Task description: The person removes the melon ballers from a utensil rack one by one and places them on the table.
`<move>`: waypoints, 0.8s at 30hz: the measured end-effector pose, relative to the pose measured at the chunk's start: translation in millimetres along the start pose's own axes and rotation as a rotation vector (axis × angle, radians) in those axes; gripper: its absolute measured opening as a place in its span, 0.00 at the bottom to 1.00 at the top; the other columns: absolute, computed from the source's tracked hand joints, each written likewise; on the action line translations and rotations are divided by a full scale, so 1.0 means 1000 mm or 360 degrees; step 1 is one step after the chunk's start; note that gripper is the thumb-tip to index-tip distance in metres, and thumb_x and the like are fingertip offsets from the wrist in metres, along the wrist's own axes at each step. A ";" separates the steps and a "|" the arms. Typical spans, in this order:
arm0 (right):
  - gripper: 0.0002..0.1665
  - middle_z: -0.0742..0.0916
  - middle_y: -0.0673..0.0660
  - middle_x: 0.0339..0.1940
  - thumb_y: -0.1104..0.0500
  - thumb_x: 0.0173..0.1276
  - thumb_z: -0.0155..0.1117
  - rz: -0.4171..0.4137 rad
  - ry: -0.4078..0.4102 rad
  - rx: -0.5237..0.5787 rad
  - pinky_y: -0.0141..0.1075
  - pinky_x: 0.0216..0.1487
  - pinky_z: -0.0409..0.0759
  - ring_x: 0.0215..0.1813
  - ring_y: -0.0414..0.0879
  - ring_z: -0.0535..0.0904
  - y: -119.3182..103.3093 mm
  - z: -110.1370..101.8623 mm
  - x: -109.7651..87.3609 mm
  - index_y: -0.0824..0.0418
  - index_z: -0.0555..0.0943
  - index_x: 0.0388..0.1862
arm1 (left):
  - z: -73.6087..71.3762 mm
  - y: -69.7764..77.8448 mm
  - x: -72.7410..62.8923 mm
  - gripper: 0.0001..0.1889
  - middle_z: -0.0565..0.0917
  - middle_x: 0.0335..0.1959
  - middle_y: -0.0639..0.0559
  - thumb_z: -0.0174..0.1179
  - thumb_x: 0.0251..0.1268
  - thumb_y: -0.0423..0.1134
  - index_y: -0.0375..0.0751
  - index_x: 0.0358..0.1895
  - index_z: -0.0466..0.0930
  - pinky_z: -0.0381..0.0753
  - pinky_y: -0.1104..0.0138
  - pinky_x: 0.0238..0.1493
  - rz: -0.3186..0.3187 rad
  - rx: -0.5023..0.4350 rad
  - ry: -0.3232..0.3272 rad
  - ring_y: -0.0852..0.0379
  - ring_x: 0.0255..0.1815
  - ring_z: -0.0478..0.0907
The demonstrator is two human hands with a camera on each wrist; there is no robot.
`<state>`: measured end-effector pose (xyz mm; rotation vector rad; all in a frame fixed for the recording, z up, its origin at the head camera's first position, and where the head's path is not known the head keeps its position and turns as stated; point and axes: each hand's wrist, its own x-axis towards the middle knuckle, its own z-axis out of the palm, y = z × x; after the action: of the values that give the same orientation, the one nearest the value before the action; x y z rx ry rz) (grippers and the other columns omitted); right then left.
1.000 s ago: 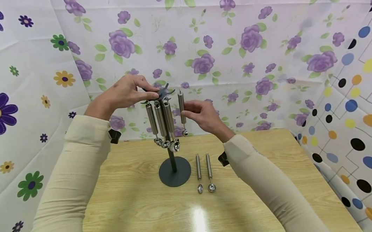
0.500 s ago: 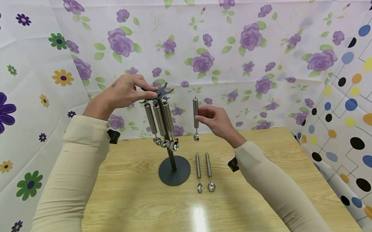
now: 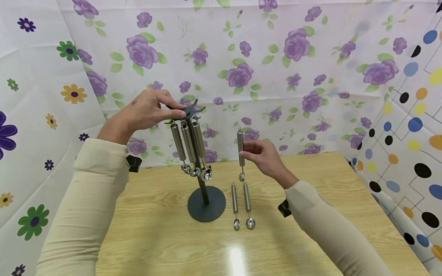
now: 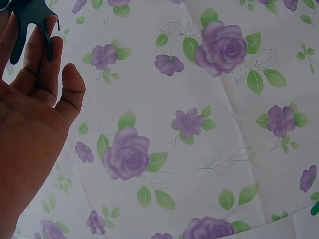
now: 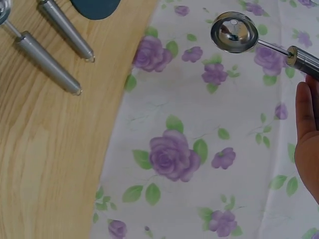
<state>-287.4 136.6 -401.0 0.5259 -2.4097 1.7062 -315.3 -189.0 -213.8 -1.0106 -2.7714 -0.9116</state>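
My left hand [image 3: 144,110] pinches the hooked top of a dark metal stand [image 3: 207,213] between thumb and fingers. In the left wrist view the stand's curved hooks [image 4: 19,35] show among the fingers. Several steel tools [image 3: 189,144] with small round bowls hang from those hooks. To the right of the stand, my right hand [image 3: 263,157] holds a melon baller [image 3: 240,142] upright by its handle, bowl down, in the air. The right wrist view shows its round bowl [image 5: 234,32] with a small hole.
Two similar steel scoops, one slim [image 3: 234,199] and one rounder [image 3: 247,199], lie side by side on the wooden table [image 3: 166,245], right of the stand's base. Flower-patterned cloth [image 3: 238,41] hangs behind the table, with dotted cloth [image 3: 420,152] at the right.
My right hand has carried the melon baller rightward away from the stand, then lowered it toward the table. My left hand stays on the stand's top.
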 end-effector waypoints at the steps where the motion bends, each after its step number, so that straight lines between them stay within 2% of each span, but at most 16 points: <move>1: 0.16 0.87 0.61 0.46 0.61 0.70 0.69 0.0018 0.0007 -0.0001 0.37 0.46 0.81 0.45 0.51 0.84 0.002 0.000 -0.002 0.66 0.83 0.54 | 0.000 0.000 0.000 0.12 0.81 0.38 0.47 0.67 0.68 0.39 0.41 0.50 0.89 0.64 0.64 0.32 -0.0003 -0.0002 -0.0001 0.51 0.35 0.67; 4: 0.17 0.87 0.63 0.47 0.61 0.70 0.68 0.0068 0.0022 0.0003 0.35 0.46 0.80 0.45 0.53 0.84 0.003 -0.001 -0.007 0.67 0.83 0.55 | 0.000 -0.001 0.000 0.12 0.81 0.38 0.47 0.67 0.68 0.40 0.41 0.50 0.89 0.64 0.64 0.32 -0.0006 0.0001 -0.0002 0.51 0.35 0.66; 11: 0.16 0.86 0.68 0.46 0.67 0.70 0.66 0.0077 0.0039 -0.0042 0.33 0.44 0.80 0.45 0.57 0.83 -0.019 -0.005 -0.025 0.73 0.81 0.55 | 0.000 0.000 0.001 0.11 0.81 0.38 0.47 0.67 0.68 0.39 0.40 0.50 0.89 0.65 0.64 0.32 0.0019 0.0010 0.0011 0.51 0.35 0.67; 13: 0.16 0.86 0.68 0.46 0.67 0.70 0.66 0.0081 0.0042 -0.0038 0.32 0.43 0.79 0.44 0.56 0.83 -0.015 -0.006 -0.027 0.73 0.81 0.54 | 0.000 0.000 0.001 0.11 0.81 0.37 0.47 0.67 0.68 0.39 0.40 0.50 0.89 0.64 0.64 0.32 0.0031 0.0008 0.0013 0.51 0.34 0.67; 19: 0.14 0.86 0.66 0.43 0.67 0.69 0.67 0.0124 0.0063 -0.0068 0.39 0.44 0.81 0.41 0.50 0.82 -0.006 -0.006 -0.035 0.73 0.82 0.52 | 0.001 -0.001 0.001 0.11 0.81 0.37 0.47 0.67 0.68 0.39 0.41 0.50 0.89 0.64 0.64 0.32 0.0040 0.0012 0.0012 0.51 0.34 0.66; 24: 0.14 0.86 0.65 0.42 0.67 0.69 0.68 0.0149 0.0093 -0.0083 0.33 0.41 0.79 0.40 0.48 0.82 0.010 -0.006 -0.037 0.74 0.81 0.51 | 0.002 -0.002 0.000 0.12 0.81 0.37 0.47 0.67 0.68 0.39 0.42 0.51 0.89 0.64 0.64 0.32 0.0033 0.0008 0.0015 0.51 0.34 0.66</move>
<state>-257.0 152.5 -420.0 0.3570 -2.4664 1.6641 -315.9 -189.2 -216.1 -1.0298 -2.7489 -0.9039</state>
